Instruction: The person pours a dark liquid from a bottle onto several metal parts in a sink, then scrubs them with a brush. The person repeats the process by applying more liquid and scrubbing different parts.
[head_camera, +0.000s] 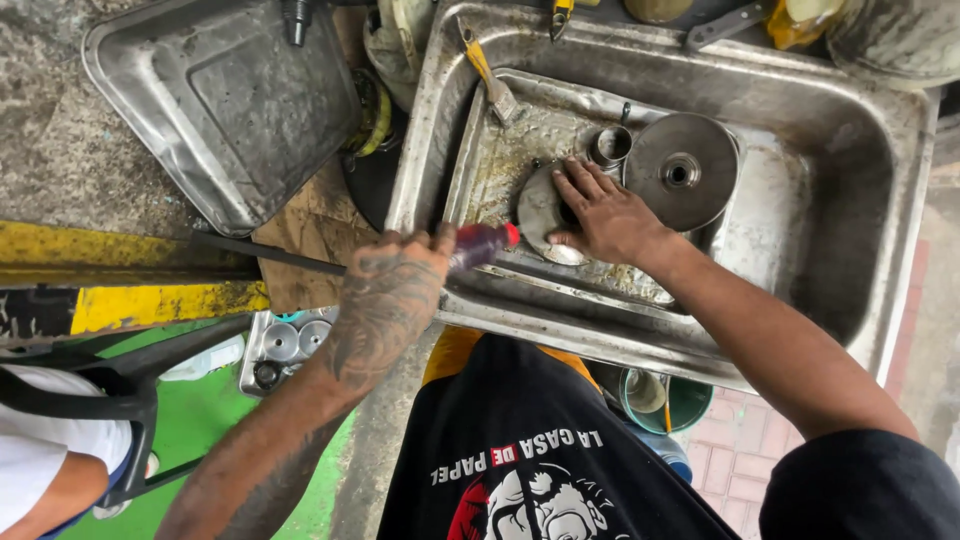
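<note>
From the left, an empty steel tray (225, 95) lies tilted on the grimy counter (50, 130), above a yellow-painted edge. Our left hand (395, 290) is clenched around a screwdriver (470, 246) with a dark red translucent handle, its long black shaft running leftward over a scrap of cardboard (310, 240). The tip of the handle reaches over the rim of a large steel basin (870, 200). Inside it, on a smaller greasy inner tray (500, 170), our right hand (605, 215) presses flat, fingers spread, on a round metal disc (540, 210). Just beyond the fingertips stands a short metal sleeve (610, 146), and beside it to the right rests a larger grey pulley plate (682, 170). A yellow-handled brush (490, 80) lies in the basin's upper left corner.
</note>
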